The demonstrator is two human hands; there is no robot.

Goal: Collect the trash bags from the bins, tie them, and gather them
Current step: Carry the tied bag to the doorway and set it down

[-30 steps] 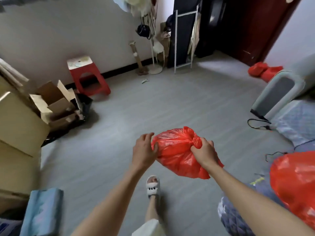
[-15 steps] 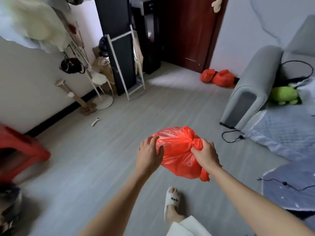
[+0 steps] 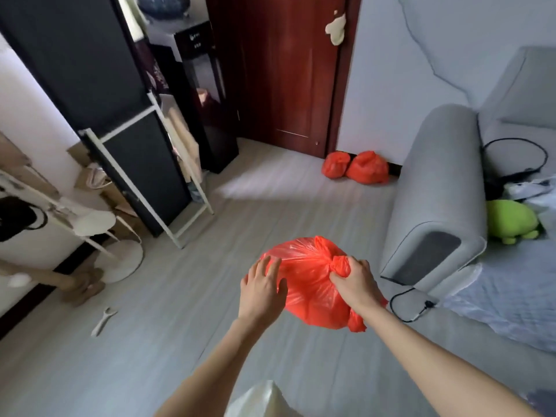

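Observation:
A full red trash bag hangs in front of me above the grey floor. My right hand grips its bunched, knotted neck. My left hand rests against the bag's left side with the fingers spread and fairly straight. Two more tied red bags lie together on the floor by the dark red door, against the wall.
A grey sofa stands on the right with a green plush toy and a black cable on it. A white-framed rack and a dark cabinet are at the left. A small white object lies on the floor.
The view has swung right, from the boxes and red stool toward the door and sofa. My left hand's fingers have loosened from the bag. The right hand keeps its grip.

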